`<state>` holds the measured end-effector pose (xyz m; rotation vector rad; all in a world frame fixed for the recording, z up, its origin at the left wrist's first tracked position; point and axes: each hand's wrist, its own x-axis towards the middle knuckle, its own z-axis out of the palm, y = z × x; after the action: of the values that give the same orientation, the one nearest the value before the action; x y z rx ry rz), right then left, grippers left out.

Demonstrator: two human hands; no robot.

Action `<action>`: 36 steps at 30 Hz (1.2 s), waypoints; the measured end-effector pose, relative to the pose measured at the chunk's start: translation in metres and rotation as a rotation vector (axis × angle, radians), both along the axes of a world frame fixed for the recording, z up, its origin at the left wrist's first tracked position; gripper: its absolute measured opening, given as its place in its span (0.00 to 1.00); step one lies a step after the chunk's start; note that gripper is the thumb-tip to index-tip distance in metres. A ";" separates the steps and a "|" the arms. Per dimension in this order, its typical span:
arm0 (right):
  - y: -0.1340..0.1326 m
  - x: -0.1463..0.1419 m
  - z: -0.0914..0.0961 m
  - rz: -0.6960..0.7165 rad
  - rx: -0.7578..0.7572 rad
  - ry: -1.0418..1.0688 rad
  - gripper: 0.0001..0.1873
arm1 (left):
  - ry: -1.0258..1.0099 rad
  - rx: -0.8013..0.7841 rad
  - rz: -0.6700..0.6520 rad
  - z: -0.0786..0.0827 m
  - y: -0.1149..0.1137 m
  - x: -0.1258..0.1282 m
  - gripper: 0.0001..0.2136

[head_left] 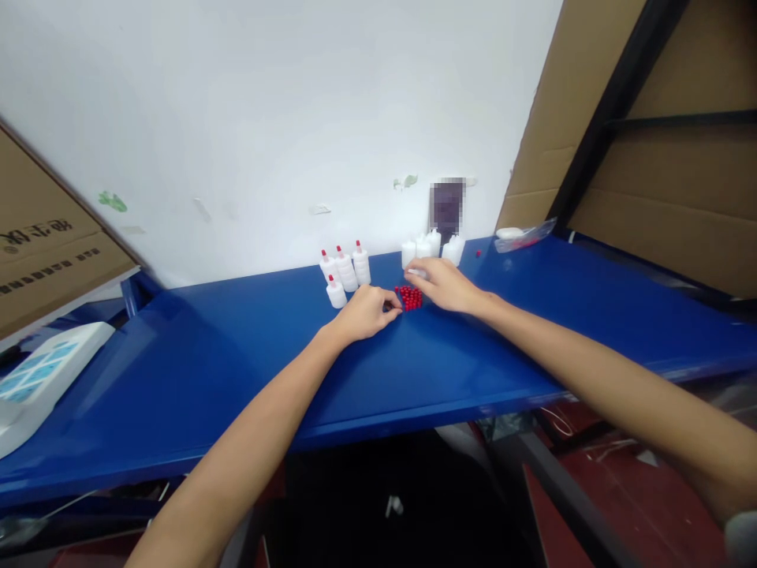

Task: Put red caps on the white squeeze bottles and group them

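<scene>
Small red caps [412, 297] lie in a tight cluster on the blue table. At the cluster's left edge, my left hand [367, 310] has thumb and forefinger pinched together, with a bit of red at the fingertips that looks like a cap. My right hand [443, 284] curls its fingers and thumb round a white bottle [419, 273], mostly hidden by the hand. Behind that hand stand several white bottles [408, 252] without red tips. Left of my left hand, several white bottles [345, 270] with red-tipped nozzles stand upright, a shorter one [337, 293] in front.
The blue table [236, 347] runs along a white wall [266, 118]. A single red cap [479, 253] lies right of the bottles, near a clear plastic bag [526, 235]. A white device [50, 379] with blue panels sits at the far left. Cardboard [53, 237] flanks the table.
</scene>
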<state>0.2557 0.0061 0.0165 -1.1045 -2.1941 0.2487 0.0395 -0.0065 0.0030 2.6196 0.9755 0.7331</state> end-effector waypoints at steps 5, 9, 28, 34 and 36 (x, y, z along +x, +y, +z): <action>0.001 -0.002 -0.001 -0.040 0.042 -0.028 0.14 | -0.107 -0.065 0.004 -0.002 0.000 0.001 0.05; 0.002 -0.002 -0.003 0.009 0.047 0.020 0.10 | -0.274 -0.052 0.045 -0.001 0.001 0.001 0.06; -0.017 -0.006 0.008 0.178 -0.117 -0.013 0.12 | -0.463 0.177 0.038 0.005 -0.011 0.010 0.07; -0.018 -0.008 0.007 0.189 -0.138 0.044 0.19 | -0.420 0.206 -0.034 0.001 -0.011 0.011 0.08; -0.018 -0.010 0.007 0.185 -0.134 0.058 0.19 | -0.414 0.178 -0.051 0.001 -0.011 0.011 0.09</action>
<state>0.2459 -0.0123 0.0234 -0.9515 -2.2555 0.5090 0.0507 -0.0175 0.0039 2.4693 0.7481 1.3354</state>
